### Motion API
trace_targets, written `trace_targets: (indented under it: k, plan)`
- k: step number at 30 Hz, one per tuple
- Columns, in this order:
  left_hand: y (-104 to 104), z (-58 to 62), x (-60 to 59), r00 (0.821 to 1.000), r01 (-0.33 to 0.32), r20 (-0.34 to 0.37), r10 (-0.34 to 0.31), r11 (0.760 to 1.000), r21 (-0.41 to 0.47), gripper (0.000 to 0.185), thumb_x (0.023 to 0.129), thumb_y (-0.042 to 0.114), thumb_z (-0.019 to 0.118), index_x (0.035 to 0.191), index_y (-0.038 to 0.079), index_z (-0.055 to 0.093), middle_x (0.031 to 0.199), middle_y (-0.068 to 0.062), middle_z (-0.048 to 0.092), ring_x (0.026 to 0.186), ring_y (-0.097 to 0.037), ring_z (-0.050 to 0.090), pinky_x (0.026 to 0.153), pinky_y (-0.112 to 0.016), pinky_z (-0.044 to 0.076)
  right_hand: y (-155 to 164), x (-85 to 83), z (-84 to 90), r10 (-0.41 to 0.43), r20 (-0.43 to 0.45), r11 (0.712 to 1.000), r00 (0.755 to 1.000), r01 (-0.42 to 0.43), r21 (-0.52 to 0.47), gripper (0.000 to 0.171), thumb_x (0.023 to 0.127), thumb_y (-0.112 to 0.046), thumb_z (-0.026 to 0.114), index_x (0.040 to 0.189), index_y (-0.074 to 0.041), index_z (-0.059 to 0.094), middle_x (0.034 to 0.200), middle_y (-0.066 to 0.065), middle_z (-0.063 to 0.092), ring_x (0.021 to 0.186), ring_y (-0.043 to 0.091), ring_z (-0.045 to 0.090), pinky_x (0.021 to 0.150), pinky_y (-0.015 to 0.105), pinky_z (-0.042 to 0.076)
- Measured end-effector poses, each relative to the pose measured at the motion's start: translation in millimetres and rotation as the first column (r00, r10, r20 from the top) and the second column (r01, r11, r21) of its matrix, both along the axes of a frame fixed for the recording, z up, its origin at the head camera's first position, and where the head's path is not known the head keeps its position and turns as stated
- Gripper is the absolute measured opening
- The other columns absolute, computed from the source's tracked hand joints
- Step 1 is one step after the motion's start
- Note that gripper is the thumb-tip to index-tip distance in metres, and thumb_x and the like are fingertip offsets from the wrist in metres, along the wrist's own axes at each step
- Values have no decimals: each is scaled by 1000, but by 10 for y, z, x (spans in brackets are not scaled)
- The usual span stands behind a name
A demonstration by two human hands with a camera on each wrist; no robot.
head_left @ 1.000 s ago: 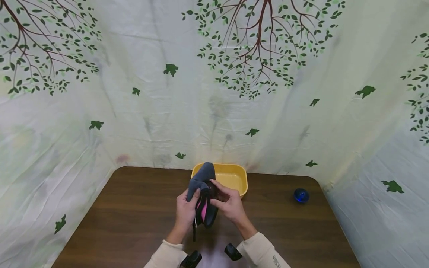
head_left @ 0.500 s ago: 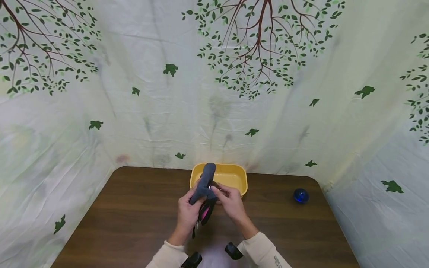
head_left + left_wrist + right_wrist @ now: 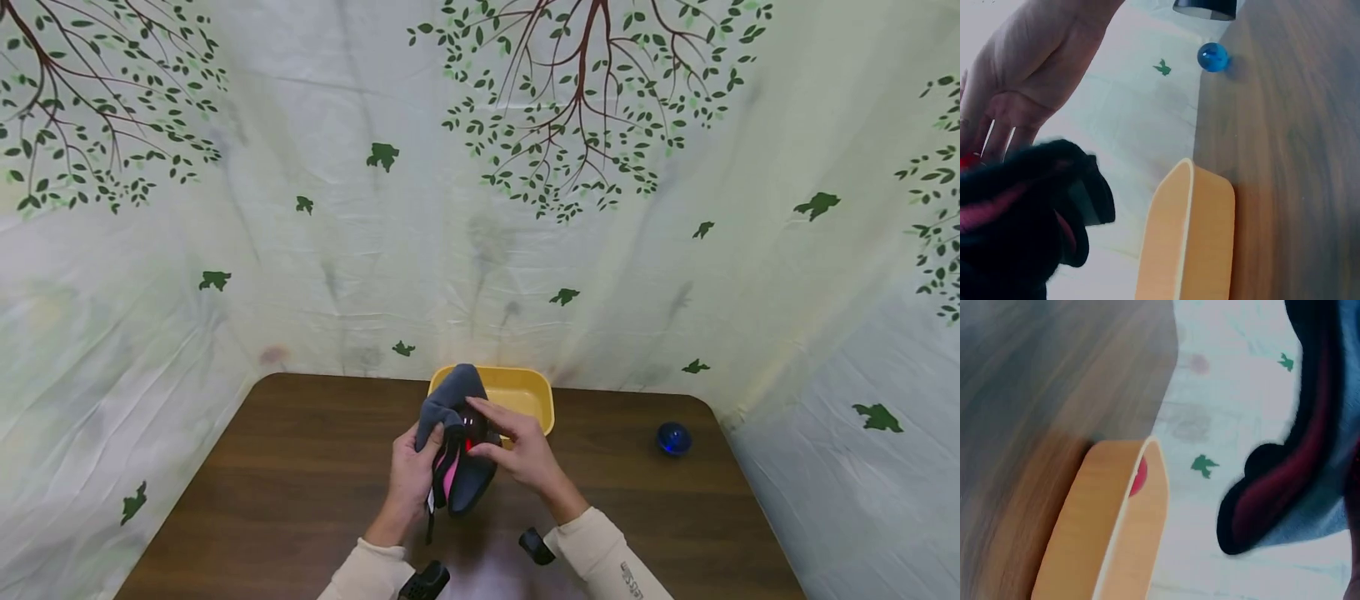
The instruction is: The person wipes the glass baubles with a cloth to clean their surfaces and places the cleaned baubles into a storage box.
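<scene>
Over the table's middle I hold up a grey-blue fabric pouch (image 3: 459, 479) with pink lining; the left wrist view shows it dark (image 3: 1016, 212), the right wrist view from its side (image 3: 1310, 456). My left hand (image 3: 420, 462) grips its left edge, thumb on the front. My right hand (image 3: 487, 433) is at the pouch's mouth, thumb and fingers pinching a small red thing (image 3: 468, 444). Just behind stands a yellow tub (image 3: 528, 392), with another red piece (image 3: 1138, 477) inside it.
A blue ball (image 3: 673, 437) lies on the brown table (image 3: 300, 467) at the far right, also in the left wrist view (image 3: 1212, 57). A leaf-printed sheet (image 3: 480, 250) closes in the back and both sides. The black wrist mounts (image 3: 536, 546) sit near the front edge.
The pouch has dropped slightly and its mouth has spread wider. My right hand moved onto the opening, and a red spot now shows there. The tub and the ball stayed put.
</scene>
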State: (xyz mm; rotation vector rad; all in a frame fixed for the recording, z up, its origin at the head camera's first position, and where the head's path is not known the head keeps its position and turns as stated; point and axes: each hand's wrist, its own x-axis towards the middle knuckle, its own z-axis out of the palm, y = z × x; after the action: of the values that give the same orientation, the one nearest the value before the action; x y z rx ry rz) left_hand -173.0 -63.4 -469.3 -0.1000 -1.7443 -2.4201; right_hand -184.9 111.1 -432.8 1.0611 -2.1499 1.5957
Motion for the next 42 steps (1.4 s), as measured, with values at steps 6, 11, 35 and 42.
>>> trace_targets:
  k: [6, 11, 35, 42]
  plan:
    - [50, -4, 17, 993, -36, -115, 24, 994, -103, 16, 91, -1, 63, 103, -12, 65, 86, 4, 69, 79, -7, 65, 74, -21, 54, -30, -41, -122, -23, 156, 994, 988, 39, -101, 46, 82, 9, 70, 124, 17, 54, 119, 31, 60, 102, 34, 65, 82, 36, 55]
    - [67, -35, 21, 974, -89, -225, 34, 967, -240, 43, 83, -6, 69, 125, -8, 59, 123, -13, 64, 111, -11, 60, 88, -20, 49, -125, -50, -260, -70, 483, 963, 873, 186, -197, 35, 94, -10, 63, 124, 7, 60, 116, 25, 63, 96, 26, 68, 76, 33, 57]
    - [113, -7, 31, 989, -108, -121, 88, 980, -164, 22, 89, -4, 64, 108, -15, 63, 90, 1, 71, 82, -4, 63, 75, -18, 53, -48, -54, -382, 3, 325, 975, 946, 69, -211, 47, 87, 4, 66, 132, 10, 52, 127, 28, 57, 111, 28, 60, 86, 32, 53]
    - [122, -48, 36, 955, -160, -284, 83, 953, -258, 52, 79, -9, 71, 129, -5, 57, 132, -19, 55, 119, -5, 52, 94, -18, 44, -141, -7, -328, -28, 525, 941, 851, 200, -273, 37, 95, -14, 62, 124, 9, 59, 116, 27, 62, 97, 22, 68, 73, 34, 57]
